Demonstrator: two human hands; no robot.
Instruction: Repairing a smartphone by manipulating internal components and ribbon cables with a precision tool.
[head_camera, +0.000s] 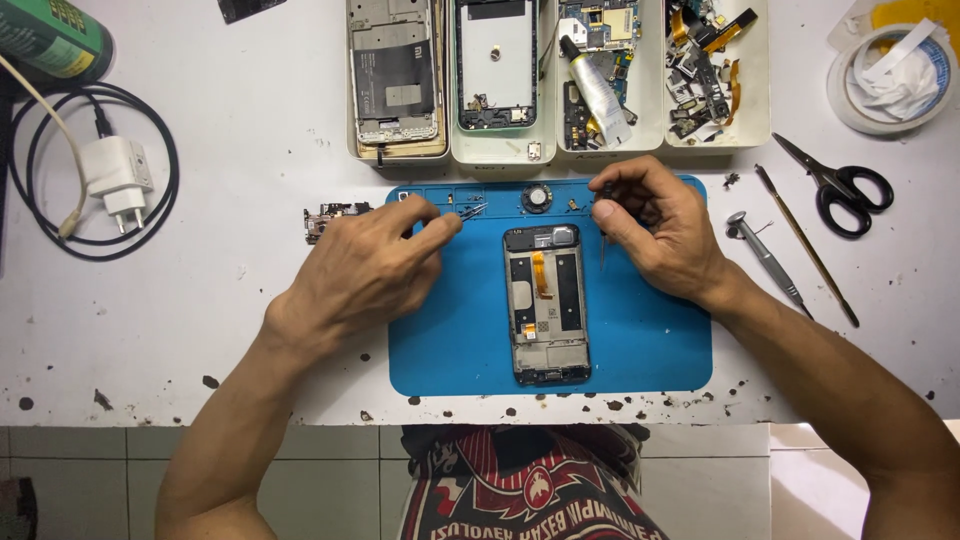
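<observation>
The opened black phone frame (546, 305) lies coverless on the blue silicone mat (650, 350); reassembly remains. Left hand (365, 265) pinches metal tweezers (470, 211); right hand (655, 225) pinches a thin screwdriver (603, 240).

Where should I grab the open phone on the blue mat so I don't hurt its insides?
Probably by its two long side edges, coming from above. The opened phone lies flat, lengthwise toward the person, on the blue mat, with its orange ribbon cable and other parts exposed on top. The bare mat on both sides leaves fingers room, away from the insides.

left hand (375, 265): pinches tweezers (470, 211) | right hand (655, 225): grips screwdriver (603, 235)
</observation>
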